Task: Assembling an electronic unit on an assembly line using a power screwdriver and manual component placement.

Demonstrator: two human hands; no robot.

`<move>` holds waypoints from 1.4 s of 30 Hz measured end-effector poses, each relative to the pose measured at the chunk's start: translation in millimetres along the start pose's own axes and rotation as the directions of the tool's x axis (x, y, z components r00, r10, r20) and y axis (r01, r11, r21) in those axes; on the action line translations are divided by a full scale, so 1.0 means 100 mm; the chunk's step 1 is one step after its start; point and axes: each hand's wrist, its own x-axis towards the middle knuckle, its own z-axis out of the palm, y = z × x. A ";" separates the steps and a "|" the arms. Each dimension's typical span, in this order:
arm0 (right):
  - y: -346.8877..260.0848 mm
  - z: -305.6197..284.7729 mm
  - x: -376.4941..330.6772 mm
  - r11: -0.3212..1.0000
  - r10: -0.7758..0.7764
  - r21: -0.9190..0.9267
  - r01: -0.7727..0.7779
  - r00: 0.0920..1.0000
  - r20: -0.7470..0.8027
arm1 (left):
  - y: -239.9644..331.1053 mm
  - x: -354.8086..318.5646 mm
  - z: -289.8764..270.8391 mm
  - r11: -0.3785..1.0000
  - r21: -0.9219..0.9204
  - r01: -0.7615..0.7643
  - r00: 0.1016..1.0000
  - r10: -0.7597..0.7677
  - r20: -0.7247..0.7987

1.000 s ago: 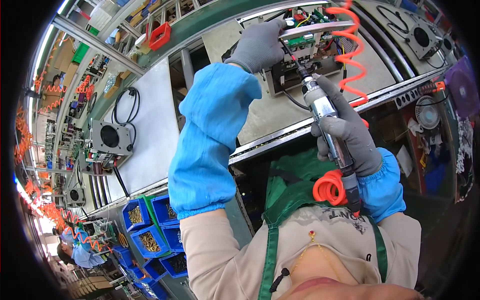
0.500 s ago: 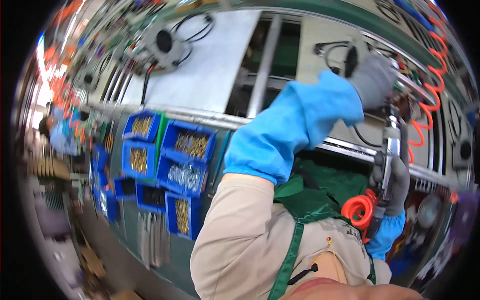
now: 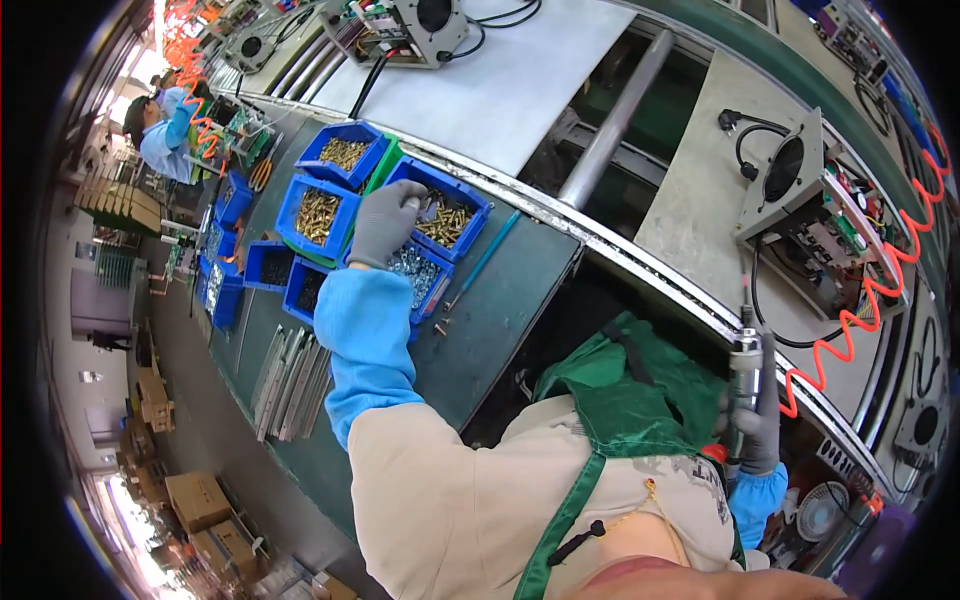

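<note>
My left hand, in a grey glove, is over the blue bins at the left. Its curled fingers reach the edge of a blue bin of brass screws; what they hold, if anything, is hidden. Below that hand lies a bin of silver screws. At the right, my gloved right hand grips a silver power screwdriver, its bit pointing away from me. Beyond its bit stands an open-sided metal unit with a black fan and circuit boards, apart from the tool.
More blue bins hold brass and dark screws. Metal strips lie on the green bench at the left. A coiled orange hose hangs at the right. A metal rail crosses before me. A co-worker is at the far left.
My left hand has left the fan unit and moved left to the screw bins. My right hand, still gripping the screwdriver, has drawn it back from the unit. The view has shifted.
</note>
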 end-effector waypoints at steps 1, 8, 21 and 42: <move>0.01 0.04 0.04 0.999 0.024 -0.043 -0.024 1.000 0.010 | -0.09 -0.01 0.07 0.995 0.095 -0.016 0.998 0.010 0.069; -0.08 0.23 0.19 0.991 0.104 -0.093 -0.098 0.992 0.064 | 0.08 0.31 0.24 0.895 0.446 -0.025 0.891 -0.182 0.416; 0.04 0.06 0.11 0.995 0.042 -0.092 -0.039 0.999 0.023 | 0.00 0.49 0.20 0.876 0.471 -0.107 0.827 -0.185 0.530; 0.15 -0.02 -0.10 0.984 0.059 -0.172 -0.052 0.998 0.036 | 0.05 0.39 0.37 0.818 0.553 0.161 0.922 -0.324 0.212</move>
